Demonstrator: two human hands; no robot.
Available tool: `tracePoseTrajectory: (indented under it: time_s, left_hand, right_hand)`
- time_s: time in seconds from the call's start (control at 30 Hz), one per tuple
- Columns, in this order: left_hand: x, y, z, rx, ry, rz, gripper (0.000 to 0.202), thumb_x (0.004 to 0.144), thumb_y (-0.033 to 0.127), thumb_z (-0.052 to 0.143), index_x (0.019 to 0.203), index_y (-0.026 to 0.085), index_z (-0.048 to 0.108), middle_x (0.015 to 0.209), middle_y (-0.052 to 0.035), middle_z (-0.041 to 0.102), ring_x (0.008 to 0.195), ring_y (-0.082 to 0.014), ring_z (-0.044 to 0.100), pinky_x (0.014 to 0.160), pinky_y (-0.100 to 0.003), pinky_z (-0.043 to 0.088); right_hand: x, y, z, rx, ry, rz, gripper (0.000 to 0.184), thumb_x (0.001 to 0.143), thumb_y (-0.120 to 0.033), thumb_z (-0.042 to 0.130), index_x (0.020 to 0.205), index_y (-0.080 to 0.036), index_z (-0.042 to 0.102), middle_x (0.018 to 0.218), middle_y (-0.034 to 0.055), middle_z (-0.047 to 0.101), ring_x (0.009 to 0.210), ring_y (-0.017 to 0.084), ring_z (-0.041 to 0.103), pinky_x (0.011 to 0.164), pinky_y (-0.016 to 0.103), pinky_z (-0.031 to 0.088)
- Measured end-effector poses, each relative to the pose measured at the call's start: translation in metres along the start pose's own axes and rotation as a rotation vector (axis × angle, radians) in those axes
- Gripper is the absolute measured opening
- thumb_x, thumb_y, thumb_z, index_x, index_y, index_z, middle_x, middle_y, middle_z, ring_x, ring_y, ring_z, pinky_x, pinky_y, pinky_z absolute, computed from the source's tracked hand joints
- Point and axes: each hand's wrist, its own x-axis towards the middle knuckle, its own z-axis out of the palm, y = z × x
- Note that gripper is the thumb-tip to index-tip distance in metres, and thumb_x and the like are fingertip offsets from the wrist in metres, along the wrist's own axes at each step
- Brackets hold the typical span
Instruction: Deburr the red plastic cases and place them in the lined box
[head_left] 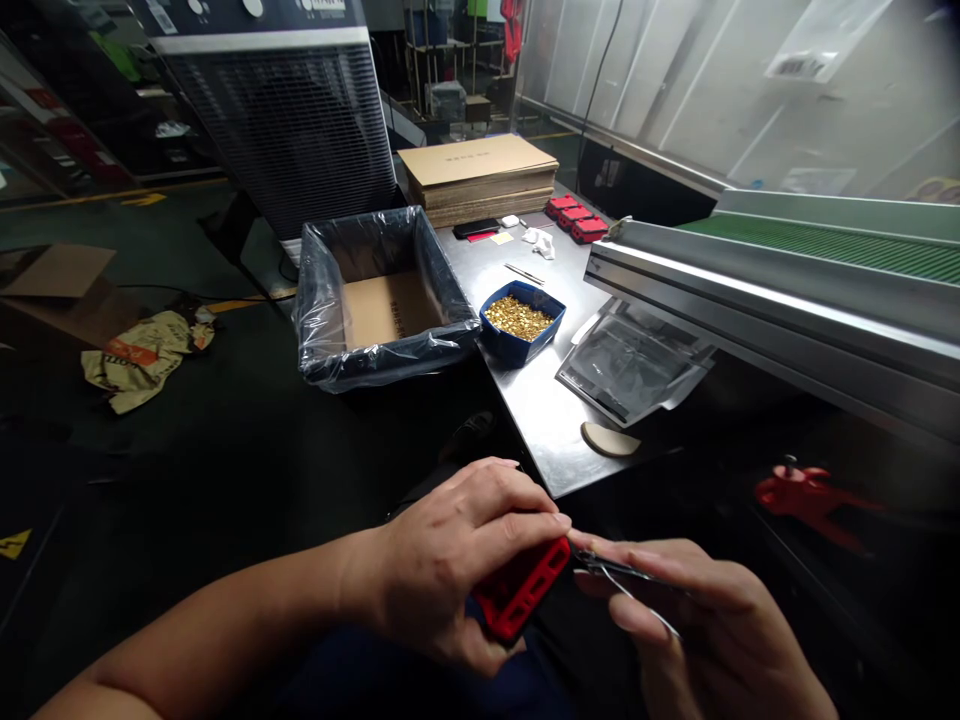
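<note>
our left hand [469, 550] wraps the red rectangular plastic piece [529, 592] just before the shiny metal surface [540, 420], probably to steady it; our right hand [720, 605] pinches a slim silvery metal tool [600, 563], seemingly for fine control, its tip near the piece's edge.

Dark green workshop floor [225, 450] fills my remote feed from 7 to 10 o'clock, crossed by a yellow line [244, 304] near 9. A tall unit with a louvred front [300, 130] stands between 10 and 11 o'clock, and open shelving [450, 45] recedes into shadow at 12. At 2 o'clock I see a pale, panelled wall [675, 60], paper and plastic fixed to it; below, toward 3, runs a metal-framed conveyor with a green belt [847, 245]. Light glares off the steel tabletop [547, 420] just off centre, toward 4.
</note>
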Motion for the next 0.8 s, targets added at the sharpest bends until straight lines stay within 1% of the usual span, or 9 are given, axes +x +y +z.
tracePoseTrajectory:
  time_s: [0.17,0.27,0.33,0.4,0.47,0.53,0.7,0.73,0.8]
  left_hand:
    - [0.001,0.003,0.0,0.029,0.008,0.009,0.069,0.079,0.034,0.071,0.137,0.002,0.05,0.122,-0.0197,0.06,0.118,-0.0277,0.058,0.116,-0.048,0.042]
    - [0.0,0.004,0.001,0.049,0.002,0.009,0.071,0.078,0.035,0.074,0.137,0.002,0.05,0.123,-0.0198,0.06,0.118,-0.0282,0.058,0.116,-0.048,0.041]
    - [0.0,0.004,0.002,0.044,-0.001,0.009,0.072,0.078,0.035,0.074,0.137,0.003,0.05,0.123,-0.02,0.06,0.118,-0.0289,0.058,0.116,-0.05,0.042]
    - [0.0,0.003,0.003,0.025,0.007,0.017,0.071,0.079,0.036,0.073,0.138,0.004,0.049,0.123,-0.0199,0.06,0.117,-0.0292,0.059,0.114,-0.05,0.044]
    - [0.001,0.003,0.003,0.005,0.025,0.021,0.07,0.08,0.037,0.072,0.137,0.004,0.049,0.122,-0.02,0.06,0.117,-0.0296,0.059,0.113,-0.051,0.045]
    - [0.001,0.003,0.003,-0.002,0.036,0.022,0.069,0.08,0.036,0.071,0.137,0.004,0.049,0.123,-0.02,0.06,0.117,-0.0298,0.059,0.114,-0.051,0.045]
    - [0.0,0.002,0.003,0.005,0.035,0.005,0.072,0.078,0.032,0.073,0.139,0.006,0.046,0.123,-0.0193,0.059,0.115,-0.0306,0.059,0.113,-0.055,0.045]
    - [-0.001,0.002,0.004,0.004,0.037,0.009,0.072,0.078,0.032,0.073,0.139,0.006,0.046,0.122,-0.0191,0.059,0.115,-0.0308,0.059,0.113,-0.056,0.045]
    - [-0.001,0.001,0.005,0.004,0.048,0.017,0.071,0.078,0.033,0.073,0.138,0.006,0.046,0.122,-0.0189,0.059,0.116,-0.0306,0.059,0.114,-0.055,0.045]
  right_hand:
    - [0.002,-0.001,0.002,-0.009,0.004,0.015,0.029,0.086,-0.01,0.067,0.111,-0.023,0.061,0.101,0.0056,0.076,0.093,0.019,0.076,0.079,0.021,0.065]
    - [0.002,-0.002,0.004,-0.044,0.012,-0.012,0.028,0.084,-0.01,0.069,0.108,-0.023,0.063,0.098,0.005,0.076,0.088,0.018,0.076,0.075,0.02,0.065]
    - [0.001,-0.002,0.006,-0.057,0.075,-0.023,0.026,0.084,-0.009,0.068,0.106,-0.022,0.064,0.096,0.0053,0.076,0.085,0.017,0.076,0.073,0.019,0.065]
    - [-0.001,-0.001,0.009,-0.032,0.175,-0.002,0.022,0.085,-0.008,0.066,0.104,-0.021,0.064,0.094,0.006,0.075,0.084,0.017,0.075,0.072,0.021,0.065]
    - [-0.002,-0.001,0.012,0.006,0.23,0.021,0.019,0.087,-0.009,0.064,0.103,-0.02,0.064,0.092,0.0063,0.074,0.084,0.017,0.075,0.072,0.022,0.066]
    - [-0.002,-0.001,0.012,0.038,0.216,0.036,0.018,0.087,-0.009,0.064,0.103,-0.019,0.063,0.092,0.0064,0.074,0.085,0.018,0.075,0.072,0.023,0.066]
    - [-0.004,0.0,0.009,0.061,0.114,0.048,0.023,0.088,-0.008,0.063,0.108,-0.019,0.062,0.097,0.0071,0.073,0.089,0.02,0.076,0.075,0.023,0.066]
    - [-0.004,0.0,0.01,0.05,0.109,0.042,0.024,0.087,-0.007,0.063,0.108,-0.019,0.062,0.098,0.0075,0.073,0.089,0.02,0.076,0.076,0.023,0.066]
    - [-0.005,0.0,0.013,0.034,0.156,0.023,0.026,0.086,-0.006,0.064,0.108,-0.019,0.062,0.099,0.0075,0.074,0.091,0.02,0.076,0.078,0.023,0.066]
